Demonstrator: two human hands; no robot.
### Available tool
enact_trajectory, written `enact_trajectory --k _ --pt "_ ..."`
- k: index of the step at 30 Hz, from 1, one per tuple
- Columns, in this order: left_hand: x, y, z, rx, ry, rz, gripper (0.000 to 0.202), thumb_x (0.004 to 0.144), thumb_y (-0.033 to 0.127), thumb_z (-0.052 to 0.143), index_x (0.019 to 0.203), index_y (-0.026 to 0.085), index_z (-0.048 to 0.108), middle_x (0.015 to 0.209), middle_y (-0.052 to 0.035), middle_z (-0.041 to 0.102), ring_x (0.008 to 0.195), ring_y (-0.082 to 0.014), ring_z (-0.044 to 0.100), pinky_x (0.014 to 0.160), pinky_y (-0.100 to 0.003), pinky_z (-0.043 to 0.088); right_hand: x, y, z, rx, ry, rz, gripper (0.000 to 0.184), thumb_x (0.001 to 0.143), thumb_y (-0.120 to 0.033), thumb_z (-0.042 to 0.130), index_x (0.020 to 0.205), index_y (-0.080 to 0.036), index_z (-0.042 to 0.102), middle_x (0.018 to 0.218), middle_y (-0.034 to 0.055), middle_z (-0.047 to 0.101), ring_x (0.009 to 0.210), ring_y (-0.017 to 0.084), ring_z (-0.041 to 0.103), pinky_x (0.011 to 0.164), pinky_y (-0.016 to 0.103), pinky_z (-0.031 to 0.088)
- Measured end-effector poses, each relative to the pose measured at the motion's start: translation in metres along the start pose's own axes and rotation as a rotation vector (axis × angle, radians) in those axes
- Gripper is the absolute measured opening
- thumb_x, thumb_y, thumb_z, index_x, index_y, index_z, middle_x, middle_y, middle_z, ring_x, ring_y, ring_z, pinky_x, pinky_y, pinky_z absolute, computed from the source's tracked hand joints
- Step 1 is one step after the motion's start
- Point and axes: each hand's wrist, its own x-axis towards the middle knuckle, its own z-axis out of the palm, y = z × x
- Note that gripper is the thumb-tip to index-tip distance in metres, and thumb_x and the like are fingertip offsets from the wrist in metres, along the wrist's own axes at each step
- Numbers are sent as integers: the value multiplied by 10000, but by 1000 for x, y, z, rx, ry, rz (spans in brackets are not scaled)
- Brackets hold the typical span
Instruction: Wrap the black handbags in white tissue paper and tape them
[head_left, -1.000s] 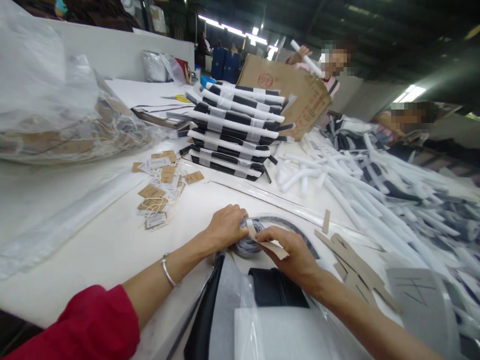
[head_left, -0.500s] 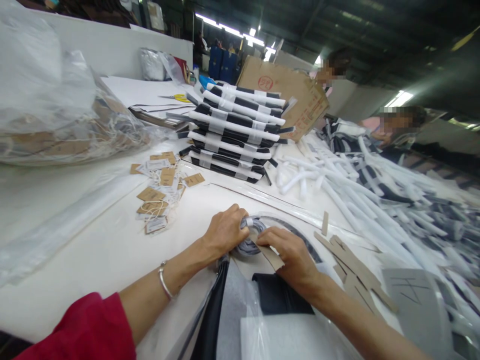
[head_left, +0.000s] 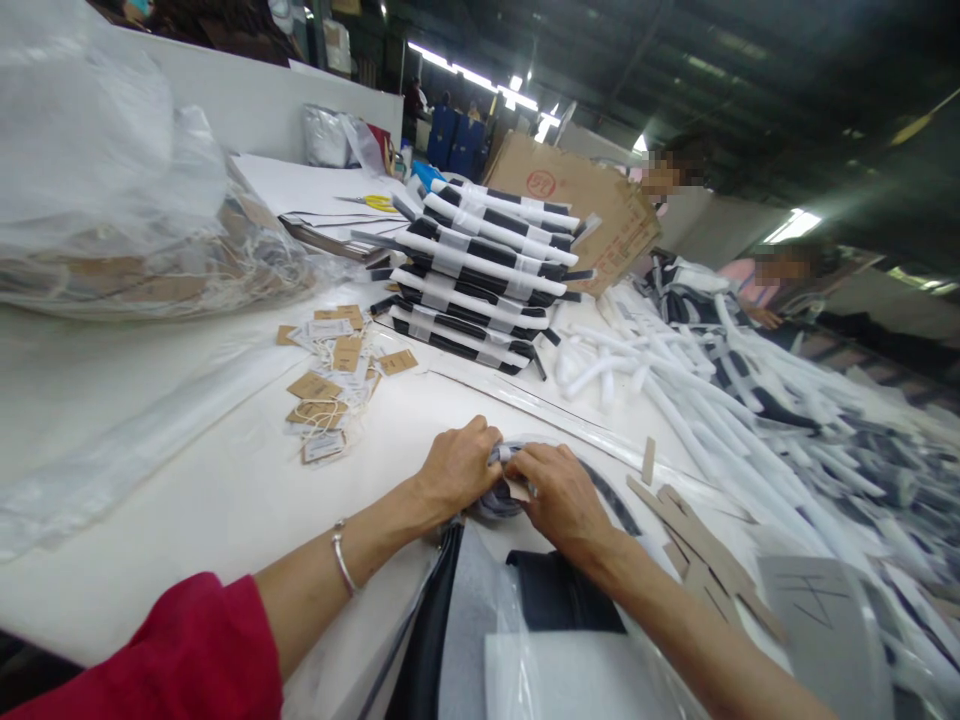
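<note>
My left hand (head_left: 459,466) is curled over a grey rolled fabric bundle (head_left: 495,500) on the white table (head_left: 225,500). My right hand (head_left: 559,492) presses against the same bundle from the right, its fingers pinching a small brown card strip (head_left: 517,489) onto it. Both hands meet over the bundle and hide most of it. Below them lies a dark folded garment (head_left: 559,605) partly in a clear plastic bag (head_left: 525,660).
A stack of black-and-white wrapped items (head_left: 480,275) stands behind, beside a cardboard box (head_left: 577,210). Brown tags (head_left: 330,385) lie to the left, card strips (head_left: 690,530) to the right, white foam tubes (head_left: 750,400) beyond. Bagged tags (head_left: 135,230) fill far left. Two people work at the back right.
My right hand has moved left onto the bundle and folded the card strip against it, so less of the strip shows. The left hand stays on the bundle.
</note>
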Motion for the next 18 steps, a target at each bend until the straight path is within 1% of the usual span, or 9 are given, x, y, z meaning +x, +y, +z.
enact_trajectory --k 2,3,5,6,8,10,13,16,18 --pt "0 0 1 -4 4 1 161 901 332 522 978 241 631 1014 -40 614 871 -218 663 728 -324 502 -4 -8 -8 31 23 -9 173 818 -84 611 929 -216 625 916 38 663 863 202 580 762 325 348" --pt "0 0 1 -2 4 1 153 891 314 528 977 241 631 1015 -40 614 871 -217 662 729 -322 502 -7 -13 -12 31 40 -37 155 833 -103 616 939 -215 622 931 40 665 866 202 578 772 330 352" --pt "0 0 2 6 0 1 145 862 271 543 975 241 630 1021 -40 613 874 -213 660 735 -316 501 -12 -21 -16 11 68 -121 95 861 -116 599 885 -208 610 893 36 658 822 195 566 762 332 356" --pt "0 0 2 11 0 1 147 851 258 547 972 241 629 1021 -39 612 873 -211 659 736 -314 501 -14 -25 -16 -2 80 -159 104 878 -112 576 836 -204 598 847 30 646 779 187 552 741 328 357" --pt "0 -1 2 13 7 1 146 842 247 549 964 241 628 1018 -36 614 869 -207 658 739 -308 502 -18 -29 -12 -31 103 -205 201 914 -95 512 753 -203 565 756 18 607 692 173 511 682 316 351" --pt "0 -1 2 6 21 12 149 839 242 547 966 244 627 1017 -31 615 872 -203 656 745 -302 504 -21 -29 -7 -62 122 -213 265 940 -80 459 722 -203 546 715 15 582 644 170 476 638 309 341" --pt "0 -1 2 -9 34 31 174 839 232 544 993 251 625 1029 -26 613 877 -198 654 748 -294 507 -25 -23 -1 -92 117 -223 285 967 -82 430 734 -195 549 710 19 584 629 167 470 637 304 348" --pt "-1 -1 2 -10 36 39 175 846 236 550 1005 251 622 1031 -27 611 875 -195 653 747 -292 506 -21 -16 2 -119 129 -242 277 981 -107 441 748 -189 566 697 17 595 640 162 496 659 310 345" --pt "-1 -1 2 -8 41 43 149 861 254 548 992 247 620 1021 -28 613 868 -196 652 738 -293 504 -15 -12 5 -151 149 -220 259 973 -127 480 745 -190 585 696 16 608 656 162 514 669 319 331"
